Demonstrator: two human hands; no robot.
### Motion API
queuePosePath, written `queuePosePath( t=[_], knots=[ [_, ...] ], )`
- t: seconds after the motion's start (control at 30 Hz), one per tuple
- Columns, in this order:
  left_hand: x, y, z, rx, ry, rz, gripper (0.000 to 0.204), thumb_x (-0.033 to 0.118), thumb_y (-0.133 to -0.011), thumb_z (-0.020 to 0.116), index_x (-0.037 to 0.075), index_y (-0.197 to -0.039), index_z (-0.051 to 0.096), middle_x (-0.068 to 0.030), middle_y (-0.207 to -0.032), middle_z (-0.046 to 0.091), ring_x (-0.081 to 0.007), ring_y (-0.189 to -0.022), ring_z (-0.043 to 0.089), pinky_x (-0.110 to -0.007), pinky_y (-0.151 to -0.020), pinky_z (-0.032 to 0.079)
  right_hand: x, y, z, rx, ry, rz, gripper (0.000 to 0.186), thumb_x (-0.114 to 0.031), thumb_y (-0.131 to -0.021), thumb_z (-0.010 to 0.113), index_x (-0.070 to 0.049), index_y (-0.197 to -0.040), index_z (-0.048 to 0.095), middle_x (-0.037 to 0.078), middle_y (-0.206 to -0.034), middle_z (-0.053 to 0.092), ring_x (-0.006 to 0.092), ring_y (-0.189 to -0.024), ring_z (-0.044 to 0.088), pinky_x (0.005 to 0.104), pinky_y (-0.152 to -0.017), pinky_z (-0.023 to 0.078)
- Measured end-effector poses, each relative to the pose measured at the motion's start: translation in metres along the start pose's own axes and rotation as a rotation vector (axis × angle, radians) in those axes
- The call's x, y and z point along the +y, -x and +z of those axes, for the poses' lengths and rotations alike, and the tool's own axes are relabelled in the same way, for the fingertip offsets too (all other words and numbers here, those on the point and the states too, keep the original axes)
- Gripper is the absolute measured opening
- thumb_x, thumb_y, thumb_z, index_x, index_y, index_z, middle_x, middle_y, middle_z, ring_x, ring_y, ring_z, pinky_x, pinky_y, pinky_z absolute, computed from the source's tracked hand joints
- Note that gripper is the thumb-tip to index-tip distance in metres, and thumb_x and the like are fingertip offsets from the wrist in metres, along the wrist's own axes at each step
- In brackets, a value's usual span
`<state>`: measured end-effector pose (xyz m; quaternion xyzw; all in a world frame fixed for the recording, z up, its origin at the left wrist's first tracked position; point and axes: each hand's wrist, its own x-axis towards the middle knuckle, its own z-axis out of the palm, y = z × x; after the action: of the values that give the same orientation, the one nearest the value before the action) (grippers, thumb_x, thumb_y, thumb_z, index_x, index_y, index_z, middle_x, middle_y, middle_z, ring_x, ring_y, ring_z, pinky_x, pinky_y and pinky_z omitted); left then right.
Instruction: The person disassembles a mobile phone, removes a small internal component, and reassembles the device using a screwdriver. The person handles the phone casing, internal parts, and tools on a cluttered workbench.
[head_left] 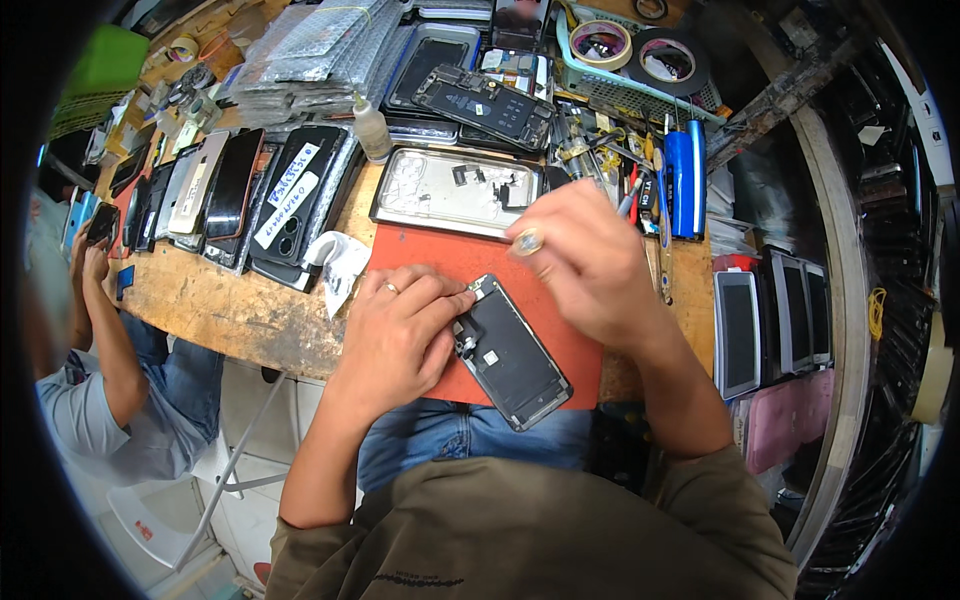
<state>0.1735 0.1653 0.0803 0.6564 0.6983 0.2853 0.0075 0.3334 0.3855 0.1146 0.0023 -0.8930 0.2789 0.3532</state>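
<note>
A phone screen assembly (510, 358), its black back side up, lies tilted on an orange-red mat (420, 250). Across its upper left edge rests my left hand (398, 325), fingers bent and holding it. Near the fingertips there is a small dark flex part (466, 340). My right hand (590, 260) is raised over the mat's right side, up and right of the screen. Its thumb and fingers pinch a small round gold-rimmed piece (527, 241); whether this is the end of a longer tool is hidden. Behind the mat, a metal tray (400, 205) holds small black parts.
At left stands a row of phones (232, 185); a crumpled white wrapper (340, 262) lies nearer. A bottle (371, 130) stands behind. Pliers and screwdrivers (640, 180) crowd the right back, beside a basket (590, 85) with tape rolls. A co-worker (120, 390) sits at left, handling a phone.
</note>
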Motion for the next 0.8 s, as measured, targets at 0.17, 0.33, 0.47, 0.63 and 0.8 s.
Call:
queuePosePath(
  t=[0.17,0.33,0.47,0.63,0.8],
  knots=[
    [0.0,-0.007,0.003,0.071,0.027,-0.001,0.02,0.015,-0.088,0.086,0.011,-0.108,0.085,0.0005,-0.108,0.078,-0.0244,-0.108,0.072,-0.043,-0.093,0.051,-0.002,-0.002,-0.021,0.2,-0.241,0.462,0.011,-0.01,-0.114,0.071,0.0,-0.117,0.066,0.01,-0.098,0.075,0.0229,-0.084,0.075,0.035,-0.07,0.058],
    [-0.006,-0.016,0.004,0.056,0.048,-0.038,0.016,0.015,-0.081,0.094,0.01,-0.095,0.086,-0.0002,-0.097,0.078,-0.0241,-0.1,0.073,-0.041,-0.088,0.053,-0.002,0.0,-0.014,-0.143,-0.12,0.44,0.02,0.002,-0.108,0.07,0.0,-0.124,0.058,0.016,-0.095,0.075,0.0318,-0.086,0.081,0.0413,-0.077,0.061],
    [-0.005,-0.017,0.007,0.076,0.055,-0.035,0.015,0.013,-0.082,0.094,0.011,-0.094,0.085,0.0013,-0.097,0.077,-0.0237,-0.099,0.072,-0.041,-0.088,0.052,0.002,0.0,-0.008,-0.181,-0.167,0.468,0.023,0.005,-0.105,0.07,0.0,-0.123,0.057,0.017,-0.093,0.075,0.0341,-0.086,0.081,0.0419,-0.076,0.061],
    [-0.006,-0.015,0.011,0.116,0.074,-0.037,0.014,0.016,-0.084,0.092,0.014,-0.094,0.083,0.0036,-0.098,0.075,-0.0228,-0.1,0.071,-0.041,-0.087,0.05,-0.005,-0.002,-0.014,-0.143,-0.175,0.553,0.03,0.005,-0.104,0.074,0.0,-0.13,0.06,0.013,-0.09,0.076,0.0247,-0.079,0.079,0.0362,-0.072,0.059],
    [-0.007,-0.015,0.013,0.123,0.075,-0.041,0.016,0.016,-0.083,0.093,0.014,-0.096,0.083,0.0036,-0.099,0.076,-0.0233,-0.101,0.071,-0.041,-0.088,0.05,0.0,0.003,-0.006,-0.24,-0.248,0.534,0.032,0.003,-0.102,0.079,-0.004,-0.131,0.066,0.006,-0.099,0.077,0.0102,-0.079,0.073,0.0283,-0.066,0.057]
  ],
)
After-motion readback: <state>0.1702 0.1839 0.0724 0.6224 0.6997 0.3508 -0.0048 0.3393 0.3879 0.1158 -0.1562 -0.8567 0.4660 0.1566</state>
